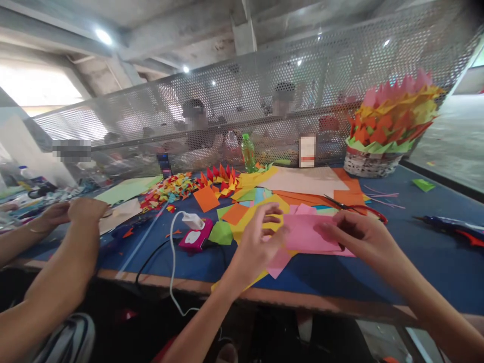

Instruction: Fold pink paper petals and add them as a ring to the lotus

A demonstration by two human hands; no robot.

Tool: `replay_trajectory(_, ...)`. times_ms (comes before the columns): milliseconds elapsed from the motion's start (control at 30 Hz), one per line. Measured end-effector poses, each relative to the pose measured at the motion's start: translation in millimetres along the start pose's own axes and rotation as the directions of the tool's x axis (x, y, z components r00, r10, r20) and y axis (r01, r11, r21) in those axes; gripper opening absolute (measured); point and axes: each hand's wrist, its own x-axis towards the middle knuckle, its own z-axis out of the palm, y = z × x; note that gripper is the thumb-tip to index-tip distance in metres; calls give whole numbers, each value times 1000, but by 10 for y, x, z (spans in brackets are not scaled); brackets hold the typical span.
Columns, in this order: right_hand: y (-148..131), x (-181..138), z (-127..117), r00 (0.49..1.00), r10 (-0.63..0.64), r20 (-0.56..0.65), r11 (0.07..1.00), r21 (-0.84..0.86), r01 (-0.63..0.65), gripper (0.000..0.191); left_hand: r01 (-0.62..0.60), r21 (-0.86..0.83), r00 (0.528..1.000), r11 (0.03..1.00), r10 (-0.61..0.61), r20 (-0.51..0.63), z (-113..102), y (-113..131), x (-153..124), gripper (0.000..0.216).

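A strip of pink paper (pixel 308 232) is stretched between my two hands, just above the table's front part. My right hand (pixel 365 234) pinches its right end between thumb and fingers. At the left end, my left hand (pixel 260 239) has curled fingers, with the thumb against the paper's edge. More pink paper (pixel 279 263) and yellow sheets (pixel 242 231) lie underneath. Scissors with red handles (pixel 357 206) rest behind my right hand, on orange paper (pixel 348 184).
A co-worker's hands (pixel 85 209) are at left. A magenta power block (pixel 196 235) with a white plug and cables sits nearby. Paper scraps (pixel 170 189), a green bottle (pixel 247 154) and a paper-petalled basket (pixel 372 164) stand behind. A blue tool (pixel 446 224) lies right. A perforated screen (pixel 234 96) borders the table.
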Motion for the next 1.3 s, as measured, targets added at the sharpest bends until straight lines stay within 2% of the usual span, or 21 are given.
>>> replay_trajectory(100, -33, 2, 19, 1000, 4, 17, 1000, 29, -5, 53, -15, -34, 998, 999, 17, 59, 96, 40, 83, 38)
replay_trajectory(200, -25, -46, 14, 998, -4, 58, 995, 104, -2, 52, -10, -45, 1000, 999, 12, 28, 99, 22, 149, 25)
replay_trajectory(333, 4, -84, 114, 996, -12, 93, 981, 196, -6, 69, -9, -83, 1000, 996, 8, -12, 79, 21, 179, 27)
replay_trajectory(467, 19, -36, 229, 999, -1, 33, 980, 199, -5, 44, -39, -98, 994, 994, 28, -109, 64, 39, 175, 31)
replay_trajectory(567, 11, 0, 238, 1000, -10, -22, 986, 169, 14, 42, -74, -122, 977, 990, 48, -206, 14, 24, 169, 23)
replay_trajectory(667, -12, 9, 227, 999, -13, -39, 990, 138, 19, 41, -85, -146, 966, 986, 46, -253, -55, -2, 147, 21)
replay_trajectory(867, -30, 12, 237, 1000, -17, 9, 995, 102, 16, 37, -50, -141, 972, 989, 16, -233, -119, 25, 80, 23)
replay_trajectory(1100, -69, 76, 223, 986, -79, 150, 996, 62, 71, 39, -60, -68, 988, 996, 49, -150, -116, 74, 94, 18)
replay_trajectory(1300, -56, 105, 272, 995, -78, 58, 997, 34, 76, 38, -76, -133, 988, 988, 56, -144, -46, 124, 88, 24)
